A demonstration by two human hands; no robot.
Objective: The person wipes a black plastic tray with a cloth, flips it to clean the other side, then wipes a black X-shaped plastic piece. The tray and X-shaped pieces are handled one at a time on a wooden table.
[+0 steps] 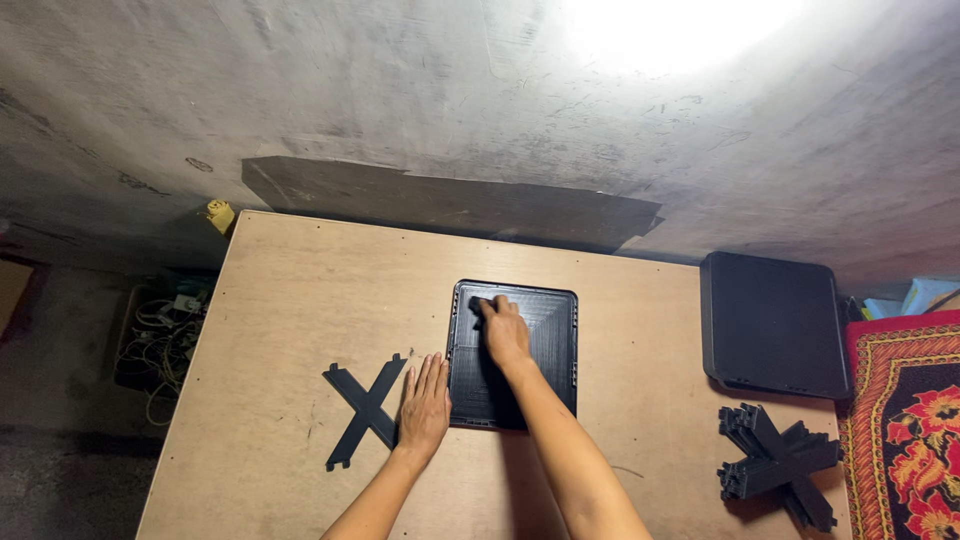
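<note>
Plywood surface (300, 300) against a grey wall. Black ribbed tray (545, 330) lies flat near the middle of it, long side running away from me.

Right hand (505, 335) is inside the tray, fingers (487, 308) curled down toward the far left corner. They press or pinch something small and dark there; I cannot tell which, nor whether anything is actually gripped.

Left hand (424, 405) lies flat on the surface, fingers straight and close together, holding nothing. It rests just beside the tray's near left edge, the fingertips touching or nearly touching the black cross piece (365, 408), which lies flat to the left.

Further right: a second black tray (772, 322), upside down, overhanging the surface's far right corner. A stack of cross pieces (778, 462) sits near the right edge. Red patterned cloth (905, 430) beyond that. Tangle of cables (160, 330) on the floor to the left.

Risks, as I judge them:
- Tray is not pinned by my left hand; a sideways push from the right could skid it on the smooth plywood.
- Left wrist could nudge the cross piece off line.
- The stack stands close to the edge; a bump to the surface might topple it.
- Glare from the lamp above washes out the wall; fine detail in the tray's ribs is hard to read.
</note>
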